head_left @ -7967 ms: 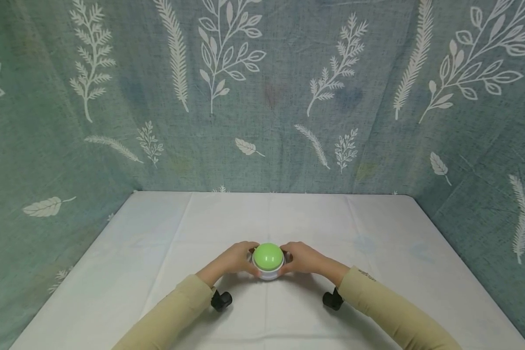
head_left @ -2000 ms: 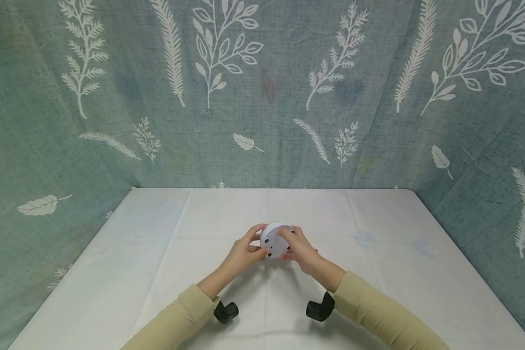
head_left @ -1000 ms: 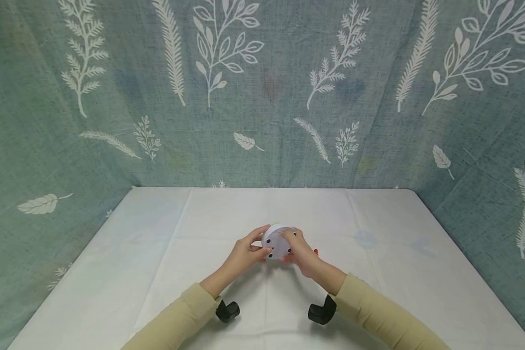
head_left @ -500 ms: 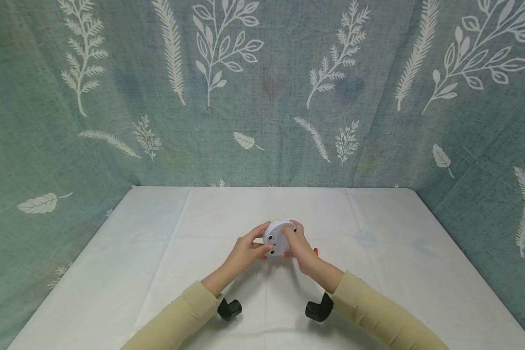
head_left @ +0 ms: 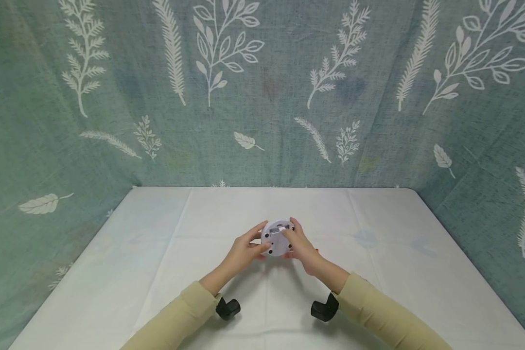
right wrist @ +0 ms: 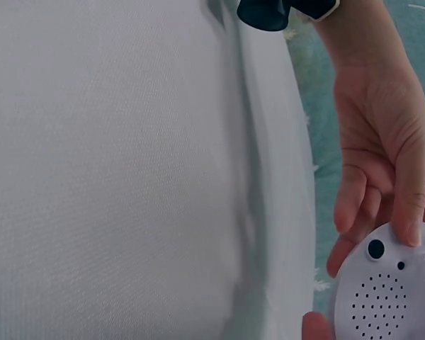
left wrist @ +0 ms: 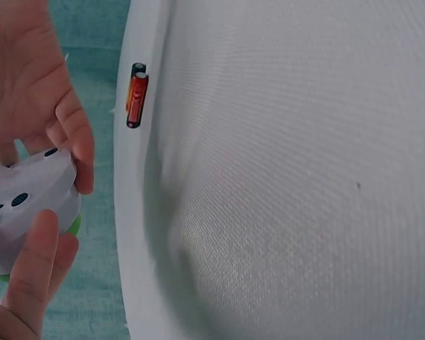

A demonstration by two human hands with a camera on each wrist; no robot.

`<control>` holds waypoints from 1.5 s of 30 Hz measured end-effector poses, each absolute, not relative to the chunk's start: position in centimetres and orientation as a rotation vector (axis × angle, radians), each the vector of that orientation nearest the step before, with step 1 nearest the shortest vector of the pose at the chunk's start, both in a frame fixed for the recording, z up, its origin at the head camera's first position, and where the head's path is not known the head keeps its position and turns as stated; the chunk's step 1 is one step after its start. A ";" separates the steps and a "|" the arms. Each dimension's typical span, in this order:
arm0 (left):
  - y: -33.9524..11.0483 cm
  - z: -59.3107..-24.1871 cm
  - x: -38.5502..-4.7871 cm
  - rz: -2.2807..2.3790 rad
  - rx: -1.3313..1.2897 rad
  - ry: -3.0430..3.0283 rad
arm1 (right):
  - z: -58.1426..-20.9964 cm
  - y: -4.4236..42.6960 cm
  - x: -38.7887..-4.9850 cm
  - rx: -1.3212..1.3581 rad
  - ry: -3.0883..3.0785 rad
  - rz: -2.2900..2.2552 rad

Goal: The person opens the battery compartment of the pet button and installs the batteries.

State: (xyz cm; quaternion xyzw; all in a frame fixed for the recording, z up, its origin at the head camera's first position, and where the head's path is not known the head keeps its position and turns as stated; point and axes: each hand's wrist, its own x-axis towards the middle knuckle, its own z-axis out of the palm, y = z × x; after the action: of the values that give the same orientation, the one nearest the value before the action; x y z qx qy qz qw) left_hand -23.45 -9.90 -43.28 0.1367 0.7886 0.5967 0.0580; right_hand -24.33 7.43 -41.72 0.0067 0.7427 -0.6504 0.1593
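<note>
A round push button point(head_left: 276, 247) with a white base and green dome is held above the table, its underside turned toward the head camera. My left hand point(head_left: 243, 249) grips its left edge, thumb on the underside near a dark foot. On the other side my right hand point(head_left: 303, 248) holds the edge, its thumb at the battery compartment point(head_left: 274, 230), where a dark slot shows. A small white piece beside that thumb looks like the battery cover. Speaker holes dot the base in the right wrist view. The green dome point(left wrist: 76, 224) peeks out beneath in the left wrist view.
Red-and-black batteries point(left wrist: 136, 95) lie side by side on the white-covered table point(head_left: 192, 214), just right of my right hand; that hand mostly hides them in the head view. Patterned green cloth point(head_left: 262, 160) stands behind the table. Black wrist cameras point(head_left: 324, 308) hang below both cuffs.
Eight seconds ago the button sat dome up on the table; since then it has been lifted and turned over. Within the last half second the dark battery slot has come into sight.
</note>
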 end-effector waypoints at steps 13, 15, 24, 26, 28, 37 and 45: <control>-9.7 -43.3 -23.9 1.929 0.325 2.180 | -42.3 8.2 -24.1 -0.255 2.096 -2.118; -9.8 -43.2 -24.0 1.945 0.323 2.158 | -42.3 8.3 -24.1 -0.266 2.094 -2.138; -10.5 -42.5 -24.1 1.966 0.304 2.101 | -42.5 8.8 -24.3 -0.392 2.170 -2.151; -10.5 -42.4 -24.1 1.968 0.305 2.089 | -42.7 9.0 -24.3 -0.424 2.194 -2.137; -10.6 -42.2 -24.0 1.968 0.299 2.078 | -42.8 9.2 -24.4 -0.458 2.222 -2.115; -10.6 -42.2 -23.9 1.954 0.282 2.075 | -42.5 9.6 -24.7 -0.464 2.230 -2.053; -10.6 -42.8 -23.9 1.940 0.275 2.083 | -42.3 9.7 -24.9 -0.322 2.099 -2.125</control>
State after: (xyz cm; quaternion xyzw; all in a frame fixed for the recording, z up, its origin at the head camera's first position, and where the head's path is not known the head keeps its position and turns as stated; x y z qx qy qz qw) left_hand -23.89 -10.59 -42.85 0.0953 0.7212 0.6716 0.1406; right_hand -24.95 9.65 -42.25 -0.1071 0.6969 -0.7058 0.0686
